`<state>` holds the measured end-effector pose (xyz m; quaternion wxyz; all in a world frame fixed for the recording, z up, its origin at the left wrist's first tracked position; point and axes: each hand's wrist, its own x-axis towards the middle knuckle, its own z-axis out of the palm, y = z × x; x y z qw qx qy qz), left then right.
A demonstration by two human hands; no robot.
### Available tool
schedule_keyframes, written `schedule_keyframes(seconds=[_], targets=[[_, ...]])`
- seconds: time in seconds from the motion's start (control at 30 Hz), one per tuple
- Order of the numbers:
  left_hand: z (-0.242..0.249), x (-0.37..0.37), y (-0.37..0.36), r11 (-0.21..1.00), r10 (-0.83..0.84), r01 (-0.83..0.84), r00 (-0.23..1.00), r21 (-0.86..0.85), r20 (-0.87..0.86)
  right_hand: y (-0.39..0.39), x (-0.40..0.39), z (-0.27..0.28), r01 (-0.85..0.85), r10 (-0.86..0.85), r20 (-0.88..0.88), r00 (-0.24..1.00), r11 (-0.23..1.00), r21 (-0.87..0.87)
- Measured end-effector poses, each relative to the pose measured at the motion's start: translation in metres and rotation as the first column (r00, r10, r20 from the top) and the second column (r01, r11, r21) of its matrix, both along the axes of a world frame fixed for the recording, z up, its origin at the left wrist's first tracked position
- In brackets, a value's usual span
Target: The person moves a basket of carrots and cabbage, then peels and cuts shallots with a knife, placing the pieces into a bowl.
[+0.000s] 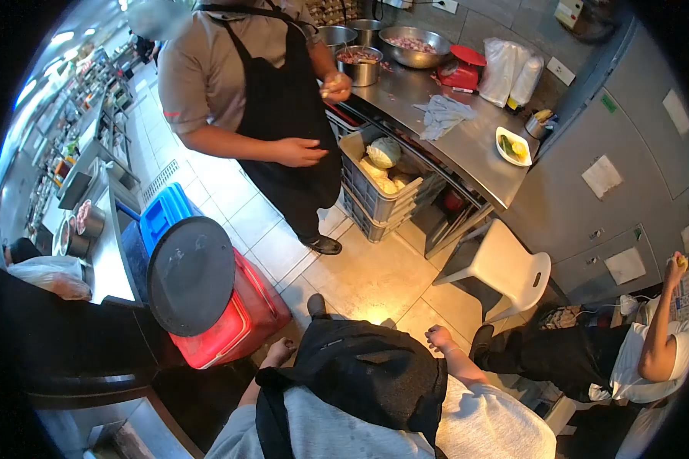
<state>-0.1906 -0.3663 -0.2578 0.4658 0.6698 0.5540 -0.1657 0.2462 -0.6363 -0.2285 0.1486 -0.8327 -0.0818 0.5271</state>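
Red plastic cooler box (262, 315) with pale trim sits on the floor, nearest thing to the left hand (281, 350). Left hand is just beside the cooler's near right corner, fingers bent, palm hidden; can't tell whether it touches the cooler or holds anything. Right hand (439, 336) is well to the right of the cooler, fingers loose and half-spread, nothing seen in them. Large round dark-grey lid (190, 275) lies over the cooler's top, hiding much of it; whether flat or tilted, unclear. Bright blue plastic container (167, 218) just behind the cooler. Step in hand, judged: standing or mid-stride, both arms low, no clear handling under way. Next move, also judged: any grip on the cooler would call for turning left and opening the left hand, with the round lid steadied or lifted off first, since it looks loose and could slide. Beyond the cooler, to its right: co-worker in grey shirt and black apron (272, 92). Farther right of the cooler, past that person: grey plastic crate (398, 204) with pale round cabbage (383, 152), then stainless-steel worktop (478, 157) with crumpled grey cloth (444, 115). White plastic chair (505, 264) is right of the cooler, past the right hand.
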Motion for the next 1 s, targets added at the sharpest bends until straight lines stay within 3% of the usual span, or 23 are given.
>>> schedule_keyframes(seconds=[0.37, 0.47, 0.57, 0.67, 0.77, 0.8, 0.83, 0.87, 0.93, 1.0], targets=[[-0.019, 0.002, 0.006, 1.000, -0.014, 0.014, 1.000, 0.012, 0.009, -0.002, 0.006, 0.001, 0.041, -0.041, 0.008, 0.999, 0.999, -0.012], [0.009, 0.013, 0.015, 0.998, -0.056, 0.055, 0.998, -0.039, -0.027, -0.005, 0.011, -0.007, 0.043, -0.043, -0.019, 0.999, 0.999, -0.012], [-0.099, -0.023, 0.026, 0.985, 0.156, -0.132, 0.960, -0.115, 0.231, -0.005, 0.015, -0.009, 0.073, -0.073, -0.044, 0.996, 0.997, -0.006], [-0.042, -0.005, 0.039, 0.982, -0.171, 0.168, 0.985, 0.086, 0.030, -0.002, 0.022, -0.011, 0.103, -0.103, -0.041, 0.994, 0.995, -0.010], [-0.013, 0.018, 0.062, 0.985, -0.172, 0.171, 0.983, -0.013, -0.058, 0.008, 0.028, -0.020, 0.080, -0.080, -0.038, 0.996, 0.997, 0.008], [-0.017, 0.020, 0.063, 0.992, -0.116, 0.119, 0.992, 0.053, -0.057, 0.000, 0.033, -0.051, 0.039, -0.037, -0.058, 0.998, 0.999, 0.027], [-0.018, 0.024, 0.070, 0.994, -0.092, 0.095, 0.995, 0.058, -0.048, 0.011, 0.036, -0.046, -0.005, 0.008, -0.075, 0.997, 0.999, 0.044], [-0.020, 0.030, 0.082, 0.995, -0.085, 0.088, 0.995, 0.048, -0.046, 0.020, 0.037, -0.040, 0.115, -0.114, -0.083, 0.990, 0.993, 0.005], [-0.017, 0.046, 0.111, 0.996, -0.086, 0.087, 0.996, 0.025, -0.040, 0.041, 0.054, -0.051, -0.119, 0.121, -0.038, 0.992, 0.992, 0.040], [-0.014, 0.064, 0.146, 0.995, -0.097, 0.098, 0.995, 0.024, -0.034, 0.057, 0.065, -0.077, -0.163, 0.166, -0.062, 0.984, 0.985, 0.051]])
